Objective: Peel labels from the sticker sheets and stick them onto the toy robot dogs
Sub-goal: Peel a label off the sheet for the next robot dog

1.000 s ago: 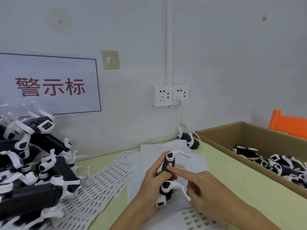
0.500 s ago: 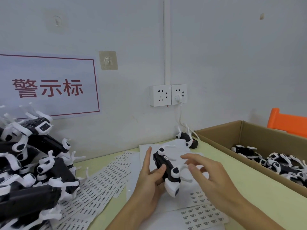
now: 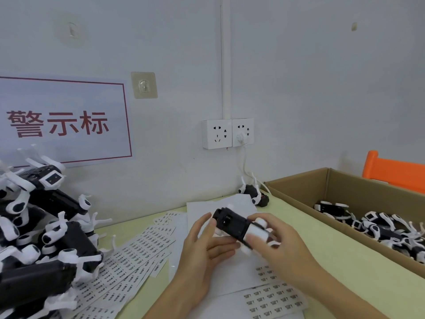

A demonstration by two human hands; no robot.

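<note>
A black and white toy robot dog (image 3: 232,224) is lifted above the white backing paper (image 3: 218,206), lying on its side. My right hand (image 3: 282,247) grips its white head end between thumb and fingers. My left hand (image 3: 204,247) lies under its black rear end with fairly straight fingers, thumb raised beside it. A sticker sheet (image 3: 273,298) with small printed labels lies below my right wrist. More sticker sheets (image 3: 128,265) are fanned out to the left. Whether a label sits on the held dog is hidden.
A pile of toy dogs (image 3: 41,236) fills the left table edge. A cardboard box (image 3: 299,185) at right holds several more dogs (image 3: 379,229). One dog (image 3: 253,194) lies by the wall under the sockets (image 3: 227,133). An orange chair (image 3: 395,171) stands behind the box.
One second ago my right finger pressed on the upright dog. Since then the dog has been turned onto its side, and my right hand has taken hold of its head end.
</note>
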